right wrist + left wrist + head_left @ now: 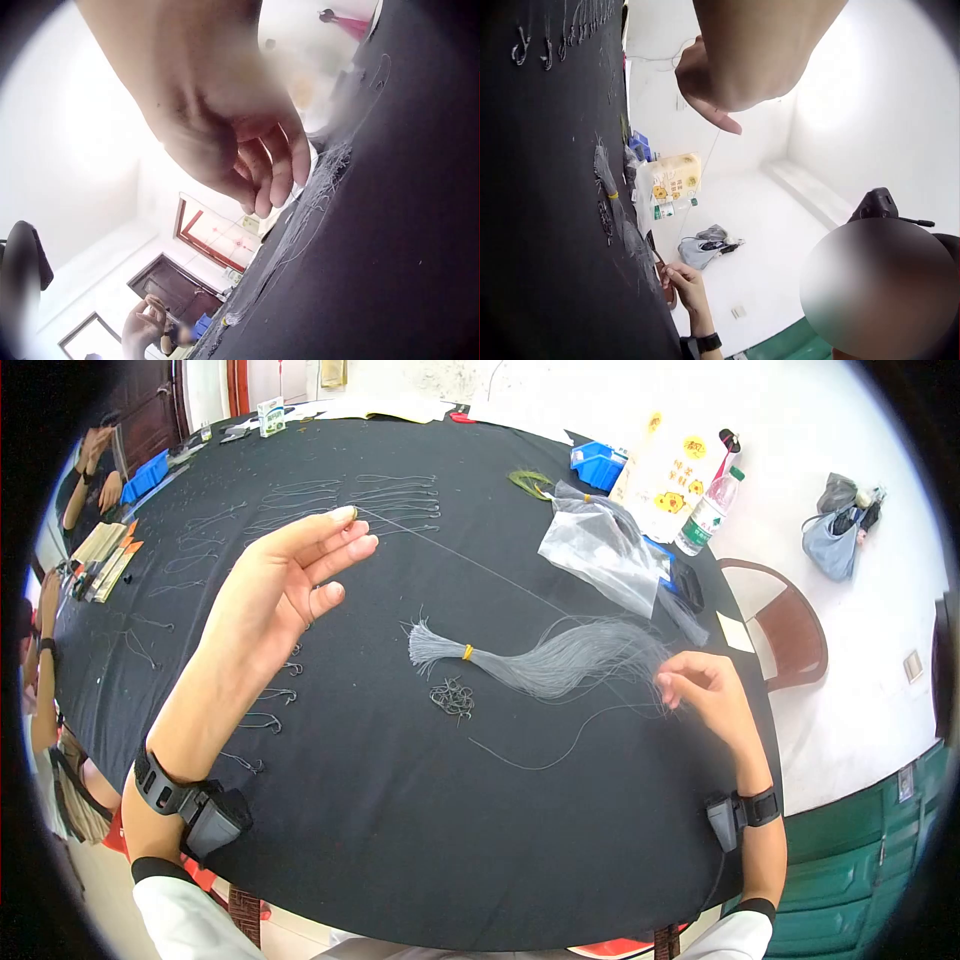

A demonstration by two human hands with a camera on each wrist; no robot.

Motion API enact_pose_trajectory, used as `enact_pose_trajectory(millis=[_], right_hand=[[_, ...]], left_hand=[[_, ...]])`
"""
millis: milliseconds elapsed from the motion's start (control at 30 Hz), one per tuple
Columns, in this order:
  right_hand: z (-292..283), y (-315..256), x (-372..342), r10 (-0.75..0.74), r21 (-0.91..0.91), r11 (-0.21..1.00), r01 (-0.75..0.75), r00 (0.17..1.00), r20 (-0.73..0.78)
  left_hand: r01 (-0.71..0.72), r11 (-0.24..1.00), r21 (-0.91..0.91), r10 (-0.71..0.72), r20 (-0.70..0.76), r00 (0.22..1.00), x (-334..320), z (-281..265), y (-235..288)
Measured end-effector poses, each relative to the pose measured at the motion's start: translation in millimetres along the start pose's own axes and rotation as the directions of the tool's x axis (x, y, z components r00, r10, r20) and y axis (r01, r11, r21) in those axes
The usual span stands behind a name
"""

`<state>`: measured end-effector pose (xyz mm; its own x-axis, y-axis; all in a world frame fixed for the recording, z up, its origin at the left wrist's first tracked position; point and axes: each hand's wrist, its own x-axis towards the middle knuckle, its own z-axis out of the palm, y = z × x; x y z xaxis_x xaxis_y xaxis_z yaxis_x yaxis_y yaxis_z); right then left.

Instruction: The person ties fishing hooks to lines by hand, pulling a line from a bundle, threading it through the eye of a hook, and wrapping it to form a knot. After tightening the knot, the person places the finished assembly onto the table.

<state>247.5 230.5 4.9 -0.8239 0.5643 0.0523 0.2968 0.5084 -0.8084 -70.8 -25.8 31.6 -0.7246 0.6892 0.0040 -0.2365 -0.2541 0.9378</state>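
Your left hand (295,575) pinches one end of a thin grey strand (450,556) at its fingertips, with the other fingers loosely bent and apart. Your right hand (708,695) has its fingers curled toward the thumb and seems to pinch the same strand near the free ends of the grey bundle (560,660); the exact contact there is too small to see. Between your hands the strand runs nearly straight, above the bundle, which lies on the black cloth (420,820) with a yellow band (467,652) around it near its short end. From near the right hand, a loose tail (540,768) makes a curve on the cloth, and just beside the bundle is a small pile of dark hooks (452,699). I think the main danger is tangling: the free ends spread under your right hand, so a sideways pull could catch neighbouring threads and drag them out. If the left pinch is too light, the thin strand could slip away; a sudden pull could also disturb the bundle. The loose tail could catch in the hooks if it sweeps toward them. Farther out are looped lines (395,494) and a clear bag (600,555).
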Motion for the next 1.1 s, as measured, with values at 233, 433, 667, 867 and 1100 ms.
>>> enact_pose_trajectory(millis=[233, 433, 667, 867, 1100], right_hand=[[55.7, -63.3, -15.0, -0.366, -0.402, 0.834, 0.377, 0.924, 0.107], [101.1, -108.3, -8.9, -0.770, -0.444, 0.500, 0.743, 0.616, 0.165], [114.7, -115.1, -4.2, -0.868, -0.503, 0.376, 0.778, 0.486, 0.103], [117.2, -112.8, -7.0, -0.865, -0.430, 0.423, 0.798, 0.497, 0.071], [114.3, -112.7, -11.6, -0.867, -0.385, 0.445, 0.808, 0.497, 0.041]], left_hand=[[0.077, 0.995, 0.058, -0.088, 0.226, 0.970, -35.7, 25.3, 1.5], [0.216, 0.972, 0.088, -0.233, 0.413, 0.881, -66.4, 42.3, -9.2], [0.276, 0.955, 0.105, -0.292, 0.472, 0.832, -72.0, 41.3, -14.3], [0.261, 0.959, 0.112, -0.282, 0.477, 0.832, -71.7, 39.7, -14.3], [0.203, 0.970, 0.137, -0.244, 0.510, 0.825, -70.4, 38.4, -18.3]])
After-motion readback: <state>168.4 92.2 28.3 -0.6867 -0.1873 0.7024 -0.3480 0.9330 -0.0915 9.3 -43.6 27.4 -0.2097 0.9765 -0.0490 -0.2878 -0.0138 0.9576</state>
